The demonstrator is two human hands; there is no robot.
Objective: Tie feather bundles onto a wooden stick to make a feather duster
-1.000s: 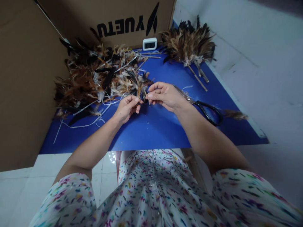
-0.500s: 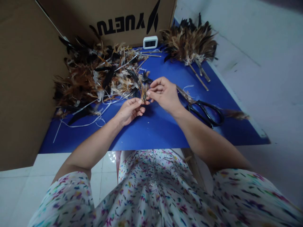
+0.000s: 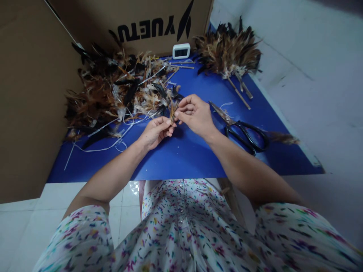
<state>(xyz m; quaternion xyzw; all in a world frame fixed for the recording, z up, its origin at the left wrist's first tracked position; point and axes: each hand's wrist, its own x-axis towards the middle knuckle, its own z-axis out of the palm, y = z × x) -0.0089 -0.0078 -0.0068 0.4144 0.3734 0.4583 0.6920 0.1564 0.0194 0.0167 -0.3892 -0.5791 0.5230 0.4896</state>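
Note:
Between thumb and fingers, my left hand (image 3: 159,131) pinches the lower end of a small bunch of brown feathers (image 3: 172,107). My right hand (image 3: 195,115) is closed at the right side of the same bunch, its thumb and fingertips touching the feathers. The fingers partly cover the bunch's lower end. Just beyond my hands spreads a large pile of loose brown, black and white feathers (image 3: 104,92). To the right of my right hand lie scissors (image 3: 227,119) with black handles, their blades slightly parted.
Feather bundles on sticks (image 3: 227,56) lie at the back right of the blue table (image 3: 181,162). A small white digital clock (image 3: 180,56) stands before a cardboard box (image 3: 159,15). White plastic strips (image 3: 96,151) trail at the left. A loose brown feather (image 3: 283,137) lies right of the scissors.
My right hand has shifted slightly down and left, its fingertips closing further over the feather bunch. My left hand keeps its pinch in nearly the same place.

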